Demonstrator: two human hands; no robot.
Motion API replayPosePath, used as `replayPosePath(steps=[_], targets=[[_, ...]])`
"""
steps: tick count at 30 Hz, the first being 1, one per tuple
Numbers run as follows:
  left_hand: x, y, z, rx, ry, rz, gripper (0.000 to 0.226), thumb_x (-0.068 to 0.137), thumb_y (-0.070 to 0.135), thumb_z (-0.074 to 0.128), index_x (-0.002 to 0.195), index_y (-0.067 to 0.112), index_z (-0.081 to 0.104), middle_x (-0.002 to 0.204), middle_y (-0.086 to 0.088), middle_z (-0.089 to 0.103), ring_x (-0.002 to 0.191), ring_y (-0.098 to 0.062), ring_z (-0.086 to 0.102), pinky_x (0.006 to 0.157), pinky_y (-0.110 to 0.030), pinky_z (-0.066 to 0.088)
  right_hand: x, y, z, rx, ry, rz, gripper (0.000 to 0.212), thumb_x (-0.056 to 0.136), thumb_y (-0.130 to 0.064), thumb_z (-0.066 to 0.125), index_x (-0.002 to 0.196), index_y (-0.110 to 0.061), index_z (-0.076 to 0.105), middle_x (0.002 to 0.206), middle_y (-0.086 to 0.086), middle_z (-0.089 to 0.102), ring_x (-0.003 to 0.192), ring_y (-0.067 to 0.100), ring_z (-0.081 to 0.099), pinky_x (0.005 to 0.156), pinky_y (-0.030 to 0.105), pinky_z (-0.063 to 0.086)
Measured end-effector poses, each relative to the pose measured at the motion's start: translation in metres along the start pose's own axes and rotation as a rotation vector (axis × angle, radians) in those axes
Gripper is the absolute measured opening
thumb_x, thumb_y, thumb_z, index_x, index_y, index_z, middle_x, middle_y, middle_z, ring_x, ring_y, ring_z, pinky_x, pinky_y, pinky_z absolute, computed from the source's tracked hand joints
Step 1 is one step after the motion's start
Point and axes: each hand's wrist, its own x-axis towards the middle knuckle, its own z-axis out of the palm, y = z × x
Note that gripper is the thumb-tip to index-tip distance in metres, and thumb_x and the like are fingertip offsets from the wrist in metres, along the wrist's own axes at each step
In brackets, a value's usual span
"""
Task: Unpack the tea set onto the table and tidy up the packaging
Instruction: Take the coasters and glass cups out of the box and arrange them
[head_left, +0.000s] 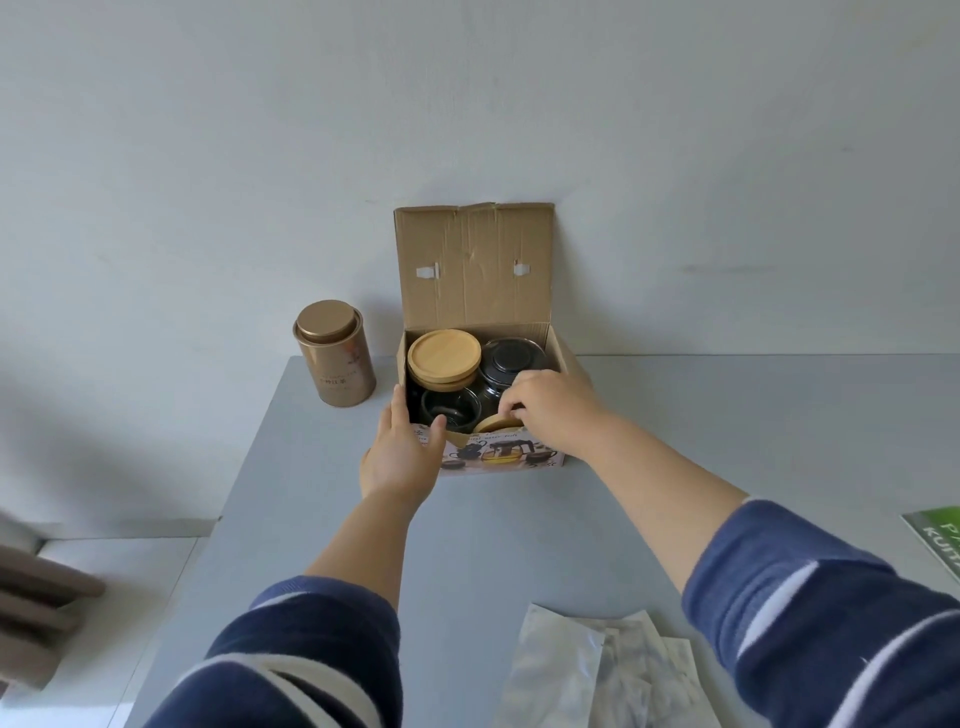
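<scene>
An open cardboard box with a printed tea-set picture on its front stands at the far edge of the grey table, its lid up against the wall. Inside are a stack of round wooden coasters, a glass cup and a glass teapot. My left hand clasps the box's front left corner, thumb over the rim. My right hand reaches into the front right of the box, fingers pinching a wooden coaster.
A gold tea tin stands left of the box. Clear plastic bags lie at the near edge of the table. A green printed item lies at the right edge. The wall rises directly behind the box.
</scene>
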Motion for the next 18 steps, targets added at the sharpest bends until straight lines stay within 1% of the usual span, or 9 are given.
replayPosePath(steps=[1, 2, 4, 5, 9, 12, 14, 16, 18], targets=[[0.0, 0.0, -0.001, 0.001, -0.004, 0.001, 0.069, 0.096, 0.05, 0.037, 0.152, 0.026, 0.005, 0.158, 0.002, 0.021, 0.13, -0.026, 0.047, 0.096, -0.044, 0.048, 0.004, -0.001, 0.001, -0.048, -0.05, 0.003, 0.03, 0.085, 0.002, 0.053, 0.089, -0.022, 0.071, 0.101, 0.0, 0.063, 0.087, 0.02, 0.058, 0.058, 0.022, 0.037], [0.0, 0.001, -0.001, 0.003, -0.006, 0.001, 0.069, 0.096, 0.05, 0.037, 0.152, 0.026, 0.006, 0.158, 0.002, 0.021, 0.13, -0.025, 0.047, 0.096, -0.044, 0.048, 0.007, -0.001, 0.002, -0.079, -0.083, -0.001, 0.031, 0.082, 0.005, 0.053, 0.089, -0.02, 0.071, 0.1, 0.002, 0.064, 0.086, 0.022, 0.06, 0.059, 0.025, 0.042], [-0.001, 0.002, -0.002, 0.008, -0.01, -0.007, 0.069, 0.096, 0.051, 0.037, 0.152, 0.026, 0.005, 0.158, 0.002, 0.021, 0.13, -0.025, 0.047, 0.096, -0.044, 0.048, 0.011, -0.001, 0.003, -0.118, -0.134, -0.021, 0.03, 0.082, 0.003, 0.055, 0.092, -0.018, 0.073, 0.1, 0.005, 0.067, 0.087, 0.026, 0.063, 0.068, 0.032, 0.051], [-0.001, 0.002, -0.002, 0.011, -0.012, -0.014, 0.069, 0.096, 0.051, 0.037, 0.152, 0.026, 0.005, 0.158, 0.002, 0.021, 0.13, -0.025, 0.047, 0.096, -0.043, 0.048, 0.012, -0.001, 0.003, -0.115, -0.155, -0.027, 0.028, 0.083, 0.001, 0.057, 0.095, -0.019, 0.073, 0.103, 0.004, 0.068, 0.089, 0.026, 0.063, 0.071, 0.033, 0.052], [-0.003, 0.003, -0.004, 0.007, -0.025, -0.023, 0.069, 0.096, 0.05, 0.037, 0.152, 0.026, 0.005, 0.158, 0.003, 0.02, 0.128, -0.026, 0.049, 0.096, -0.045, 0.048, 0.023, -0.002, -0.001, -0.085, -0.264, -0.037, 0.022, 0.086, -0.005, 0.062, 0.101, -0.018, 0.071, 0.103, 0.003, 0.068, 0.079, 0.015, 0.055, 0.066, 0.026, 0.042], [-0.003, 0.003, -0.004, 0.012, -0.031, -0.022, 0.069, 0.096, 0.051, 0.036, 0.152, 0.028, 0.004, 0.158, 0.004, 0.02, 0.127, -0.024, 0.05, 0.097, -0.044, 0.048, 0.031, -0.004, -0.011, -0.125, -0.383, -0.062, 0.021, 0.083, -0.012, 0.068, 0.103, -0.017, 0.069, 0.093, -0.001, 0.064, 0.076, 0.013, 0.052, 0.056, 0.018, 0.034], [-0.003, 0.002, -0.005, 0.02, -0.035, -0.023, 0.069, 0.096, 0.051, 0.036, 0.152, 0.029, 0.004, 0.158, 0.005, 0.021, 0.128, -0.024, 0.049, 0.096, -0.045, 0.048, 0.034, -0.007, -0.014, -0.169, -0.411, -0.096, 0.022, 0.082, -0.013, 0.068, 0.104, -0.017, 0.068, 0.087, -0.004, 0.059, 0.075, 0.013, 0.051, 0.05, 0.016, 0.03], [-0.003, 0.003, -0.005, 0.022, -0.038, -0.035, 0.069, 0.096, 0.052, 0.036, 0.152, 0.028, 0.004, 0.158, 0.005, 0.02, 0.13, -0.024, 0.047, 0.097, -0.045, 0.048, 0.035, -0.01, -0.013, -0.215, -0.413, -0.111, 0.025, 0.082, -0.009, 0.065, 0.106, -0.016, 0.066, 0.093, 0.001, 0.062, 0.075, 0.016, 0.052, 0.052, 0.02, 0.033], [-0.002, 0.004, -0.004, 0.017, -0.039, -0.046, 0.069, 0.096, 0.052, 0.035, 0.152, 0.027, 0.004, 0.159, 0.004, 0.019, 0.13, -0.024, 0.047, 0.098, -0.046, 0.047, 0.034, -0.013, -0.01, -0.269, -0.404, -0.096, 0.025, 0.083, -0.006, 0.061, 0.107, -0.013, 0.065, 0.1, 0.007, 0.065, 0.078, 0.022, 0.057, 0.059, 0.027, 0.04]])
